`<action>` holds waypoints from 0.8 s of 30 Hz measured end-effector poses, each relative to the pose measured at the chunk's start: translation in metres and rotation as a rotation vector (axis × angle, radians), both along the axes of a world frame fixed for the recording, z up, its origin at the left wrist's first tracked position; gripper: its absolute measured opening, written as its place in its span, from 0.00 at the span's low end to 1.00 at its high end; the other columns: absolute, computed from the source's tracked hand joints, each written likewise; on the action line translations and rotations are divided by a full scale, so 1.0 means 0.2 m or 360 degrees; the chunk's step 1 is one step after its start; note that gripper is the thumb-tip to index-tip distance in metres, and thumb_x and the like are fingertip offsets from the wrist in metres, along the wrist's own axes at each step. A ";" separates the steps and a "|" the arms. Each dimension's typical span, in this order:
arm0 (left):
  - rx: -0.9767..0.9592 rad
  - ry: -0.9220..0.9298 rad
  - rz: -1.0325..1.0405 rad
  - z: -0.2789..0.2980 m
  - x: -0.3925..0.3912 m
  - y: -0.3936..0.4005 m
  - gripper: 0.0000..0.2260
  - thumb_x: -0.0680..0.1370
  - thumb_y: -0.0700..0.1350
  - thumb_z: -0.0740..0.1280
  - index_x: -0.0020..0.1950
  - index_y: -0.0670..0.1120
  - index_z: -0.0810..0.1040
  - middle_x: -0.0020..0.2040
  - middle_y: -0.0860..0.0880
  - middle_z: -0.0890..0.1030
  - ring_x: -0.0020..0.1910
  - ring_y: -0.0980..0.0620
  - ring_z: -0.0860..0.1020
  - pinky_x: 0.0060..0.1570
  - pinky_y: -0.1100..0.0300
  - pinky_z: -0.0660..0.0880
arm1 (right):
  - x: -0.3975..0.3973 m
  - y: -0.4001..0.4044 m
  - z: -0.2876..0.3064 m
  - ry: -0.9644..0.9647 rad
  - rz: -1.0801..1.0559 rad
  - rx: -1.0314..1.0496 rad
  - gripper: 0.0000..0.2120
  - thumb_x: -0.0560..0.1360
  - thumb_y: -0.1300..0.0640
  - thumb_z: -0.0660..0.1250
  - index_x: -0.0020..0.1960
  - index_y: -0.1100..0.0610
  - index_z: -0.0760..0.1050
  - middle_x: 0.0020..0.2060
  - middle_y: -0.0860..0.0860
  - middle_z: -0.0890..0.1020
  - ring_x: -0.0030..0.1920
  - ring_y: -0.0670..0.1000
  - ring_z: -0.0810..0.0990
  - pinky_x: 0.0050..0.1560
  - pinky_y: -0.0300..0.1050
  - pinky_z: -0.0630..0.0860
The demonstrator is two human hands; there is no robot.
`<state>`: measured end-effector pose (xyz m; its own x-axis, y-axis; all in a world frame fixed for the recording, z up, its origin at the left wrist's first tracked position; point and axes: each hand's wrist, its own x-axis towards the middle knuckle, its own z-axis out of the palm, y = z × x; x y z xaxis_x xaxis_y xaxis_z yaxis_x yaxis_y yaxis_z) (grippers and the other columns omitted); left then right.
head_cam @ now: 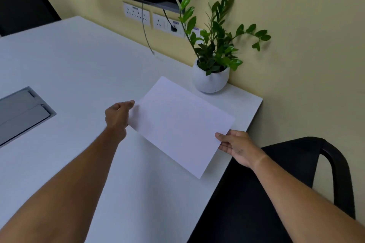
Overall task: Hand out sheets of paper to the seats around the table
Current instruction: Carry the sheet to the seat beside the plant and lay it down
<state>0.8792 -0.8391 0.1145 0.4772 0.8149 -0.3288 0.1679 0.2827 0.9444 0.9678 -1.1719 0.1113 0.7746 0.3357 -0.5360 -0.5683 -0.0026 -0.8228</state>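
A blank white sheet of paper (180, 124) lies over the right end of the white table (83, 65), in front of a black chair (276, 183). My left hand (117, 116) pinches the sheet's left edge between thumb and fingers. Over at the sheet's near right corner, my right hand (236, 147) grips it with the thumb on top. Whether the sheet rests flat on the table or hovers just above it cannot be told.
A potted green plant (212, 77) in a white pot stands just beyond the sheet by the yellow wall. A grey cable hatch (21, 110) is set into the table at left. Another black chair (25, 4) stands far left. Wall sockets (158, 20) sit under a mounted screen.
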 end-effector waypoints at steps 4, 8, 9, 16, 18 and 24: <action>0.0133 0.0322 -0.0274 -0.18 0.08 0.13 0.03 0.67 0.48 0.76 0.37 0.49 0.85 0.44 0.50 0.86 0.51 0.47 0.82 0.59 0.49 0.77 | 0.00 -0.01 -0.11 0.0080 -0.0036 -0.0104 0.05 0.73 0.68 0.72 0.50 0.64 0.81 0.43 0.56 0.87 0.40 0.50 0.87 0.37 0.40 0.82; 0.0265 0.0525 -0.0513 -0.31 0.14 0.15 0.03 0.70 0.42 0.72 0.37 0.49 0.85 0.43 0.51 0.85 0.51 0.48 0.82 0.56 0.53 0.78 | -0.01 0.01 -0.22 0.0168 -0.0074 -0.0170 0.06 0.73 0.68 0.72 0.50 0.64 0.80 0.45 0.57 0.86 0.41 0.52 0.86 0.38 0.41 0.82; 0.0289 0.0559 -0.0553 -0.34 0.15 0.15 0.04 0.71 0.41 0.72 0.37 0.49 0.85 0.43 0.51 0.85 0.50 0.48 0.82 0.54 0.55 0.78 | -0.01 0.02 -0.25 0.0183 -0.0087 -0.0189 0.06 0.73 0.68 0.72 0.50 0.65 0.80 0.45 0.57 0.86 0.41 0.52 0.86 0.38 0.41 0.82; 0.0524 0.0710 -0.0712 -0.53 0.25 0.15 0.06 0.75 0.39 0.67 0.45 0.43 0.85 0.46 0.48 0.83 0.47 0.49 0.78 0.44 0.60 0.72 | 0.02 0.08 -0.45 0.0163 -0.0262 -0.0339 0.04 0.74 0.68 0.71 0.47 0.65 0.76 0.45 0.59 0.84 0.39 0.51 0.85 0.36 0.40 0.82; 0.0574 0.0755 -0.0710 -0.57 0.28 0.15 0.07 0.76 0.40 0.67 0.47 0.41 0.84 0.47 0.47 0.82 0.46 0.49 0.77 0.43 0.59 0.71 | 0.03 0.11 -0.50 0.0140 -0.0315 -0.0422 0.04 0.74 0.69 0.71 0.43 0.66 0.76 0.43 0.57 0.83 0.40 0.50 0.84 0.39 0.41 0.82; 0.0652 0.0834 -0.0730 -0.66 0.35 0.17 0.07 0.77 0.42 0.67 0.47 0.40 0.83 0.46 0.46 0.80 0.43 0.47 0.77 0.42 0.57 0.74 | 0.09 0.18 -0.62 0.0086 -0.0461 -0.0740 0.07 0.71 0.67 0.75 0.40 0.61 0.78 0.40 0.57 0.83 0.38 0.51 0.83 0.39 0.42 0.80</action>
